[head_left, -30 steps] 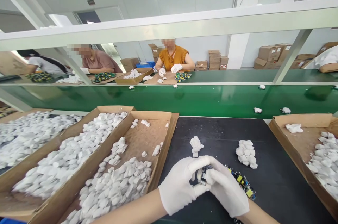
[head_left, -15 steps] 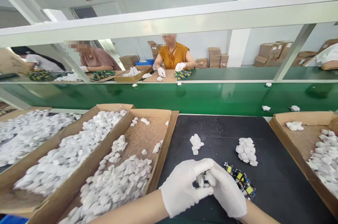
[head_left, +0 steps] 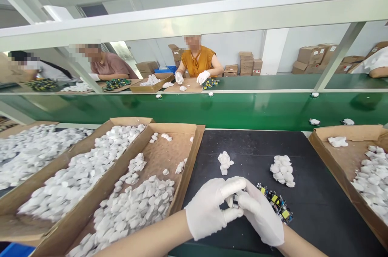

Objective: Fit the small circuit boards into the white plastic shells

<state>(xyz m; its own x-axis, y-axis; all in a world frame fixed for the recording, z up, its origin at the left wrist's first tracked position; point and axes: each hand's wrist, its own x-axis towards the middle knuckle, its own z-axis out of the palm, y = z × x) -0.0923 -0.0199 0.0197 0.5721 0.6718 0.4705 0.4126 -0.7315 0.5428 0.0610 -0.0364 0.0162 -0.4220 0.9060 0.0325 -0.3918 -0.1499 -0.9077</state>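
Observation:
My left hand (head_left: 206,210), in a white glove, and my gloved right hand (head_left: 265,214) meet over the black mat (head_left: 248,144). Between their fingertips is a small circuit board (head_left: 235,201), mostly covered, with only a dark and silvery part showing. Both hands are closed on it. Just right of my right hand lies a pile of small circuit boards (head_left: 275,201) with yellow and black components. Beyond the hands sit two clusters of white pads, one on the left (head_left: 225,163) and a bigger one on the right (head_left: 282,171).
Open cardboard trays of white pads flank the mat, on the left (head_left: 198,144) and right (head_left: 321,156). Past it runs a green conveyor belt (head_left: 242,109) carrying several white-topped pieces (head_left: 314,122). A metal beam (head_left: 194,22) crosses above. Opposite, a co-worker in orange (head_left: 198,63) handles parts.
White-topped pieces on the green belt have shifted right. My fingers have moved slightly around the circuit board, both hands staying together. The co-worker's hands opposite have moved a little.

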